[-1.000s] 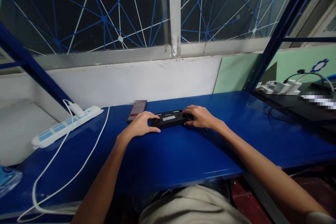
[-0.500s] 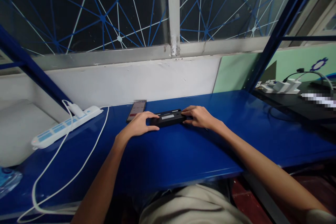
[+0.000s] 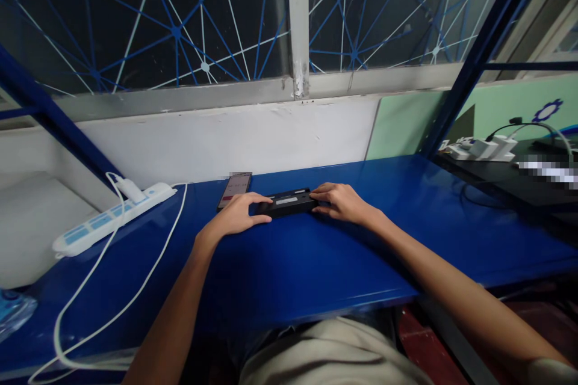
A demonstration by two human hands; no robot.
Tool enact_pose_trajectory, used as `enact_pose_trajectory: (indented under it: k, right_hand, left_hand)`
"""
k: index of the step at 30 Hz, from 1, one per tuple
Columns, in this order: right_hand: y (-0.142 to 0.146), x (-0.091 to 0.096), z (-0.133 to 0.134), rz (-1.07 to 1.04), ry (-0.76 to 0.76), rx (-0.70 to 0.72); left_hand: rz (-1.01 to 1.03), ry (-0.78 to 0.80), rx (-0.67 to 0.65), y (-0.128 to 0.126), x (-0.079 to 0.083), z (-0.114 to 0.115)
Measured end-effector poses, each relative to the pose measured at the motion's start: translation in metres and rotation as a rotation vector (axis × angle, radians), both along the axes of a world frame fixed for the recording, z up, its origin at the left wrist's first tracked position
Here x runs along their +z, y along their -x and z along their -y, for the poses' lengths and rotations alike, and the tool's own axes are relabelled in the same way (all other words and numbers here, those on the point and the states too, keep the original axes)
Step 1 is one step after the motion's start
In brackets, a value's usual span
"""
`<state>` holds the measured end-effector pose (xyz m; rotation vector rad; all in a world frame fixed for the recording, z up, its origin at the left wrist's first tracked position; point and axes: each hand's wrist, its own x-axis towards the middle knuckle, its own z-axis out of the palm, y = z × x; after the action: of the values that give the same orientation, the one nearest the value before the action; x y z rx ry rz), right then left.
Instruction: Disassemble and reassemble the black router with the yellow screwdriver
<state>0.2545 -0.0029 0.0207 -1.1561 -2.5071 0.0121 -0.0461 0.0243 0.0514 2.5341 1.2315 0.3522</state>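
A flat black device point(image 3: 289, 202) with a white label lies on the blue table point(image 3: 325, 258), underside up. My left hand point(image 3: 235, 215) grips its left end, thumb along the near edge and fingers curled over the far edge. At the right end my right hand point(image 3: 342, 201) holds it the same way. A phone point(image 3: 234, 186) with a lit reddish screen lies just behind my left hand.
A white power strip point(image 3: 111, 217) with a plugged-in charger and a long white cable point(image 3: 85, 295) lies at the left. A white wall and a window with a blue and white net stand behind. At the right, chargers point(image 3: 485, 148) sit on a black surface.
Both hands and the black device have shifted slightly away from me, toward the wall. The grip is unchanged.
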Motion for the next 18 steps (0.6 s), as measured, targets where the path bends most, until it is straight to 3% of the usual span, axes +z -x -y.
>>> enact_pose_trajectory:
  k: [18]
  right_hand:
    - [-0.0011,-0.0022,-0.0005,-0.035,0.012,0.021]
  left_hand:
    - [-0.025,0.011,-0.014,0.0062,-0.0012,-0.0026]
